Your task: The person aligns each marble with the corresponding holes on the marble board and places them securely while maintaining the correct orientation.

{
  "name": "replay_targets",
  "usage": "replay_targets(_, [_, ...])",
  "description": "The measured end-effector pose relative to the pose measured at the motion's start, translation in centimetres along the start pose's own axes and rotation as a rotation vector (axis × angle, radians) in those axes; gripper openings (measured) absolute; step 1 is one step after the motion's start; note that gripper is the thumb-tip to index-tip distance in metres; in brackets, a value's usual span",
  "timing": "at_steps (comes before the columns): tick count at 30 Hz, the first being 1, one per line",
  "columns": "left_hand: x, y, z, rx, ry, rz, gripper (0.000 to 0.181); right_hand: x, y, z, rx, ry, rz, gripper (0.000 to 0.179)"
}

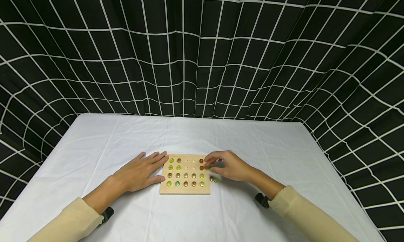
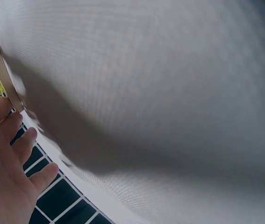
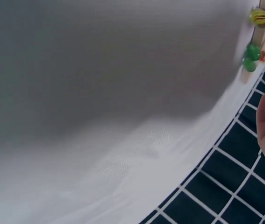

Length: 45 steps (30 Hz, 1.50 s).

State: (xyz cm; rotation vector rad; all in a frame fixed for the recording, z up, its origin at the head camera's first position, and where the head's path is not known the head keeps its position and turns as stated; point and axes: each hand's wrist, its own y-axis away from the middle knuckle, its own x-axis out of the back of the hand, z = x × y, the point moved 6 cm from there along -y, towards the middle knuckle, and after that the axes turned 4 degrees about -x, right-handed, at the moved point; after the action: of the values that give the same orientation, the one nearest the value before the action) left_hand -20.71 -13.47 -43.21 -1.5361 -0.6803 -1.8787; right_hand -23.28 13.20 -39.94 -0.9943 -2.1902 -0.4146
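A light wooden board lies on the white-covered table, with glass marbles in rows of shallow hollows. My left hand rests spread at its left edge, fingertips touching the upper left corner and thumb near the side. My right hand is bent over the right edge, fingertips beside a red marble. Another red marble sits just above it. A green marble shows between right index finger and thumb; whether they pinch it is unclear. Green marbles also appear beside the board in the right wrist view.
A brownish marble and a green-yellow marble lie loose by the board's right edge. Several hollows in the two upper rows hold no marble. A black curtain with white grid lines hangs behind the table.
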Motion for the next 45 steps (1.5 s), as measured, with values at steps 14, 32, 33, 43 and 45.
replay_targets(14, [0.0,0.2,0.0,0.0,-0.004,0.008,0.071,-0.6,1.8,1.5,-0.029,-0.006,-0.085,0.028])
replay_targets(32, [-0.2,0.0,0.0,-0.003,-0.011,0.004,0.072,-1.2,2.2,2.4,-0.063,-0.001,-0.108,0.032])
replay_targets(33, [-0.2,0.0,0.0,-0.003,-0.011,0.003,0.072,-1.2,2.2,2.4,-0.064,0.0,-0.107,0.031])
replay_targets(43, [0.0,0.0,0.1,-0.008,-0.014,0.005,0.072,-1.1,2.1,2.2,-0.046,0.001,-0.099,0.029])
replay_targets(45, [0.0,0.0,0.1,-0.007,-0.016,0.004,0.072,-1.1,2.0,2.1,-0.045,0.002,-0.099,0.028])
